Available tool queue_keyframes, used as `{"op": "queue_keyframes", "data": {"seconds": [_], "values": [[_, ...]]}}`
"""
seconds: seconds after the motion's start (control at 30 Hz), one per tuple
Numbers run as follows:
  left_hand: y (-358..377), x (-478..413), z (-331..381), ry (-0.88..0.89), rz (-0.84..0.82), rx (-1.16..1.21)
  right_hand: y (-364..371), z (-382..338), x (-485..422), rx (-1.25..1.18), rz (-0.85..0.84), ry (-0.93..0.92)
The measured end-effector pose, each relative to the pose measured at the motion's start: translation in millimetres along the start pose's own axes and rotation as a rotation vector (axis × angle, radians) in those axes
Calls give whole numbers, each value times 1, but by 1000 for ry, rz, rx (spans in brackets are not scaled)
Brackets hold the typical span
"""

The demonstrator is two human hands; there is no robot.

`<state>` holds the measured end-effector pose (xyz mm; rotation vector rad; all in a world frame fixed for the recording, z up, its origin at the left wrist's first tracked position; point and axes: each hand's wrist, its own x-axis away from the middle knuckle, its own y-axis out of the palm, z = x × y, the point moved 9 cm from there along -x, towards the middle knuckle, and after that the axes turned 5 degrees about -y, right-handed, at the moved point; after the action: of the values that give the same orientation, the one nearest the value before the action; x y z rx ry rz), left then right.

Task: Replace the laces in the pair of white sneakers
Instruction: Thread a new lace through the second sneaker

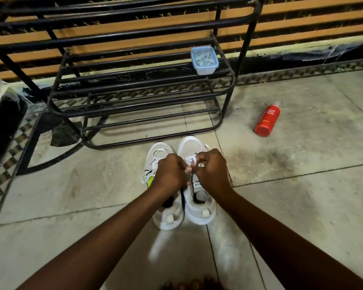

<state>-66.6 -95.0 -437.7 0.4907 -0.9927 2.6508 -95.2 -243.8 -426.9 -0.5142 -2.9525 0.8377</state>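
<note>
Two white sneakers stand side by side on the floor, toes pointing away from me. The left sneaker [155, 155] has loose white laces spilling over its outer side and a yellow-green mark. Over the right sneaker [199, 208], both hands meet at the tongue. My left hand [171, 173] and my right hand [213, 170] each pinch part of the white lace [191, 160], which forms a small loop between them. The lower eyelets are hidden behind my hands.
A black metal shoe rack [138, 97] stands just beyond the sneakers, with a small blue-rimmed plastic box [204, 60] on its top shelf. A red foam body wash bottle [267, 119] lies on the tiled floor to the right.
</note>
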Motion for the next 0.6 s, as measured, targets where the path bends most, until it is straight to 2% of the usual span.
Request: {"op": "queue_keyframes", "data": {"seconds": [0.13, 0.23, 0.47, 0.53, 0.6], "values": [[-1, -2, 7, 33, 5, -106, 5, 24, -3, -160, -57, 139], [-2, -5, 14, 72, -10, -144, 5, 32, -3, -226, -72, 123], [6, -1, 36, 221, 32, -414, -6, 24, 20, -93, -53, -238], [2, -1, 41, 256, 71, -505, -5, 23, 29, -45, -82, -342], [-5, 2, 50, 307, 150, -621, -6, 24, 32, -27, -78, -371]]}}
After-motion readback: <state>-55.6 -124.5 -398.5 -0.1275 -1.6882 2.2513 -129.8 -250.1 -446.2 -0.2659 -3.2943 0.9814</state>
